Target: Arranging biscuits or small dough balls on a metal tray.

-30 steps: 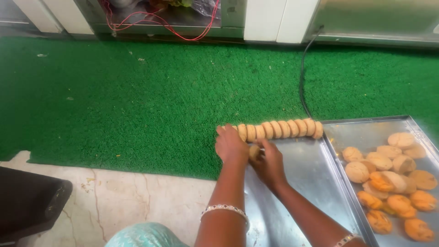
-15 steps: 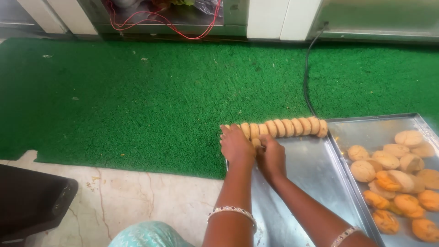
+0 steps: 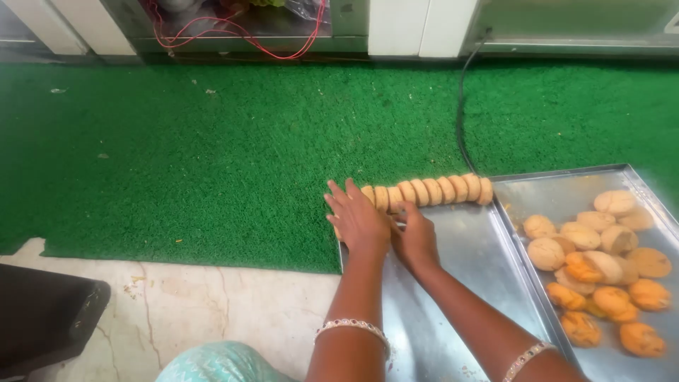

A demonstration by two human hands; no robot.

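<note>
She's kneeling over a bare steel tray (image 3: 453,283) on the floor, building a row of pale round biscuits (image 3: 428,191) stood on edge along its far rim, right where the metal meets the green turf mat (image 3: 212,155). Her left hand (image 3: 359,218) lies flat and spread, fingers released, pressed against the left end of the row at the tray's far left corner, like a bookend. Her right hand (image 3: 416,237) sits just beside it, fingers curled down near the tray floor; whether it's pinching a biscuit I can't tell, the left hand covers that spot.

The step in hand, to my eye, is seating the end of the row and squaring it up. A second tray (image 3: 636,184) butts against the right edge, holding a loose heap of biscuits (image 3: 601,269), some paler, some darker orange.

The next move would seem to call for a reach to that heap, with the left hand bracing so the standing ones don't topple.
</note>
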